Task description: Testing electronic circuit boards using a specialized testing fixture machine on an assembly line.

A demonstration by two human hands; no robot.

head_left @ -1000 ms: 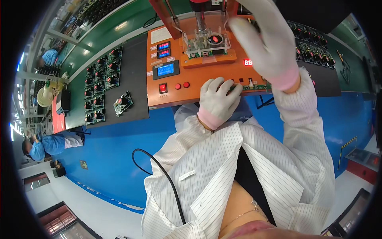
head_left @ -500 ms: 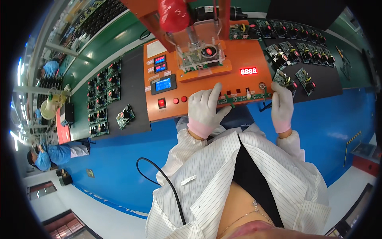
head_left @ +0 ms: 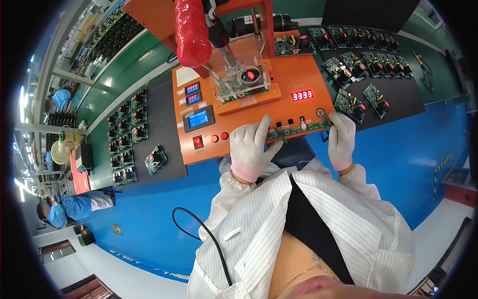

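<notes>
Both my hands wear white gloves with pink cuffs and lie at the near edge of an orange test fixture [head_left: 294, 110]. My left hand [head_left: 250, 146] is open, fingers stretched over the panel and thumb apart, beside the left end of a narrow green circuit board strip [head_left: 309, 127]. At the strip's right end, my right hand [head_left: 342, 135] rests with extended fingers near a round metal button [head_left: 320, 112]. Green clips sit at both ends of the strip. Farther back, a circuit board [head_left: 230, 88] lies under a clear plate on the fixture, below a red-handled lever [head_left: 191, 35].
Red digits glow on a display [head_left: 302, 95]; a small blue screen [head_left: 198, 119] and a lit red switch [head_left: 198, 142] are at left. Circuit boards stand in rows on black mats left [head_left: 133, 117] and right [head_left: 383, 65]. A co-worker in blue [head_left: 74, 207] is far left.
The red digits on the display have changed. My view has shifted slightly, so the fixture appears farther left. Both hands keep nearly the same places at the strip's ends.
</notes>
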